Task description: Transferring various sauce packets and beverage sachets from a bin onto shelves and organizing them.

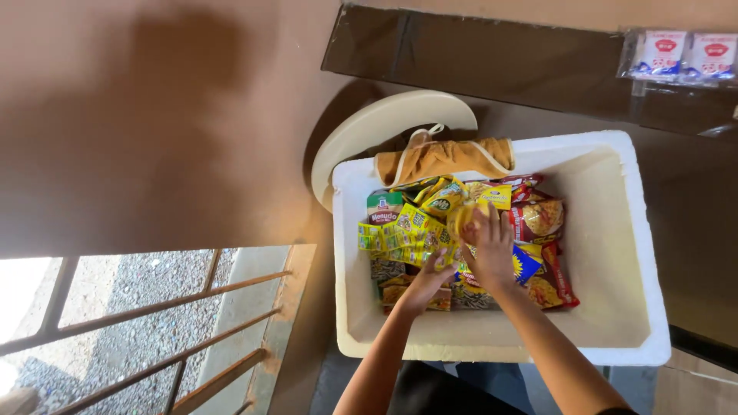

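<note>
A: How far along, judging by the sorting in the foam box (626, 230)?

B: Partway, probably. Packets (415, 230) heaped in the box's left and middle, mid-frame, green, yellow and red mixed together. Right part of the box floor bare. No separate piles to be seen, so likely plenty left to go through.

A: And the right hand (490, 250)?

B: Reaching up from the lower edge of the frame, forearm slanted to the upper left, back of the hand toward the camera. Fingers closed round a small yellow packet (463, 217), lifted just above the heap, near the frame's centre.

A: Left hand (427, 281)?

B: Just beside the right, a little lower and to the left. Fingertips curled down onto the packets, touching them. Gripping one or merely pressing, impossible to tell from here.

A: Anything else about?

B: An orange-brown cloth (442, 157) draped over the box's far rim. Behind it, a cream round stool (384, 123), partly hidden. White and red sachets (684, 54) hanging at upper right. A rusty railing (154, 323) at lower left, gravel beyond.
</note>
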